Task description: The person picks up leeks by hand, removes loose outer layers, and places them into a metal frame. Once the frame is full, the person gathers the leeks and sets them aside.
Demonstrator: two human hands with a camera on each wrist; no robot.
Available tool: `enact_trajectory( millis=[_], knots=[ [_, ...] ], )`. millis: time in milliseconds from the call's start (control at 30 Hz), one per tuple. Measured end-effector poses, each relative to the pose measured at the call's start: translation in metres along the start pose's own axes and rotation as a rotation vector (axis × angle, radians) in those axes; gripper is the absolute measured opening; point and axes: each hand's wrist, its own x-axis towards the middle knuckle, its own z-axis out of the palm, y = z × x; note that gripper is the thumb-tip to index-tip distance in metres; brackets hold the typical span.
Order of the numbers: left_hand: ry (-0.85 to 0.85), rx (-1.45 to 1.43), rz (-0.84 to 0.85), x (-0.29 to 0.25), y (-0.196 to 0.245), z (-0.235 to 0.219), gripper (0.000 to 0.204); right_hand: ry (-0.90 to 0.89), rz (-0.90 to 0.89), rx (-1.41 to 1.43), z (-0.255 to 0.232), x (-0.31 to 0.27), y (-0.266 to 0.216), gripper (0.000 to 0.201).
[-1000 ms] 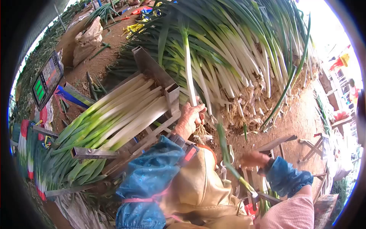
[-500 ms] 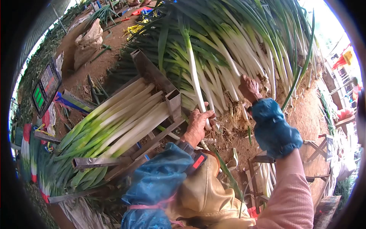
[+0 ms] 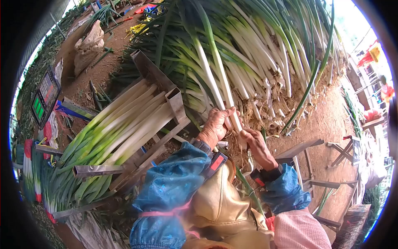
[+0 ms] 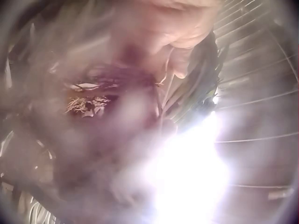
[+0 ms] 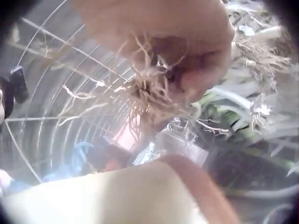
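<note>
My left hand [image 3: 215,125] grips a long leek [image 3: 206,72] low on its white shank, the green leaves pointing away toward the pile. Pinched near its root end by my right hand [image 3: 258,146], a second leek [image 3: 223,81] lies alongside the first. The left thumb reaches across this second stalk. In the right wrist view, tangled roots [image 5: 152,93] hang below the curled fingers. The left wrist view is blurred and glaring, with part of the left hand [image 4: 177,23] at its top.
A big pile of leeks [image 3: 248,54] lies ahead, roots toward me. On the left, a metal rack [image 3: 176,101] cradles a row of trimmed leeks [image 3: 124,120]. Beyond it stands a scale display [image 3: 44,99]. A wooden stand [image 3: 340,153] is at the right.
My right hand, first low at the right beside a falling leaf, reached to the pile and came back with a leek to my left hand. The left hand kept holding its leek.
</note>
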Motion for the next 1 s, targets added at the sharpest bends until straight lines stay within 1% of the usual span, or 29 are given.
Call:
enact_trajectory(
  millis=[100,133,167,233,267,367,400,433,467,500,533,600,633,700,767,800,833,867,900,933,967,1000],
  knots=[
    [-0.051,-0.075,0.021,-0.001,0.002,0.013,0.022,0.002,-0.104,-0.002,-0.004,-0.003,0.001,0.04],
    [-0.034,-0.119,-0.02,-0.003,0.006,0.018,0.025,0.003,-0.155,-0.003,-0.004,-0.004,0.001,0.041],
    [-0.062,-0.13,-0.007,-0.005,0.01,0.022,0.025,-0.002,-0.23,-0.051,-0.005,-0.003,0.003,0.041],
    [-0.114,-0.148,0.016,-0.007,0.014,0.023,0.027,-0.001,-0.381,-0.147,-0.006,-0.002,0.005,0.046],
    [-0.107,-0.119,0.013,-0.005,0.015,0.022,0.03,0.039,-0.503,-0.3,-0.005,-0.002,0.005,0.049],
    [-0.13,-0.174,-0.026,-0.003,0.013,0.017,0.032,0.072,-0.567,-0.461,-0.003,-0.006,0.011,0.054],
    [-0.099,-0.141,0.017,-0.003,0.012,0.017,0.033,0.087,-0.6,-0.485,-0.003,-0.005,0.013,0.053],
    [-0.112,-0.129,-0.003,-0.007,0.015,0.018,0.034,0.088,-0.572,-0.435,-0.003,-0.004,0.018,0.045],
    [-0.088,-0.16,-0.026,-0.01,0.015,0.019,0.035,0.046,-0.446,-0.22,-0.002,0.0,0.029,0.039],
    [-0.071,-0.189,-0.042,-0.01,0.017,0.022,0.035,0.017,-0.313,0.052,0.0,0.007,0.037,0.033],
    [-0.054,-0.153,-0.024,-0.008,0.017,0.023,0.034,0.025,-0.171,0.3,0.004,0.01,0.042,0.027],
    [-0.083,-0.178,-0.005,-0.007,0.018,0.024,0.033,0.051,-0.178,0.41,0.014,0.004,0.042,0.025],
    [-0.081,-0.182,-0.006,-0.006,0.017,0.024,0.032,0.06,-0.192,0.388,0.019,-0.002,0.029,0.025],
    [-0.081,-0.223,-0.024,-0.005,0.013,0.021,0.03,0.074,-0.095,0.366,0.02,-0.014,0.024,0.025],
    [-0.069,-0.198,-0.011,-0.003,0.018,0.025,0.027,0.079,0.104,0.362,0.017,-0.032,0.028,0.025],
    [-0.044,-0.159,0.004,-0.007,0.02,0.027,0.026,0.103,0.12,0.382,0.018,-0.041,0.031,0.024],
    [-0.017,-0.121,0.018,-0.01,0.02,0.027,0.024,0.189,0.203,0.448,0.02,-0.051,0.013,0.015],
    [-0.022,-0.13,0.025,-0.009,0.019,0.023,0.021,0.093,0.061,0.26,0.01,-0.062,0.013,0.012],
    [0.003,-0.098,0.105,-0.008,0.016,0.02,0.018,0.04,0.002,0.187,0.002,-0.067,0.011,0.01],
    [-0.005,-0.066,0.107,-0.006,0.017,0.014,0.017,-0.009,-0.06,0.118,-0.007,-0.072,0.009,0.01],
    [-0.013,-0.034,0.1,-0.006,0.017,0.007,0.016,-0.007,-0.034,0.169,-0.01,-0.077,0.005,0.01],
    [-0.046,-0.076,0.104,-0.003,0.013,0.002,0.014,0.001,-0.014,0.221,-0.014,-0.079,0.001,0.011]
  ],
)
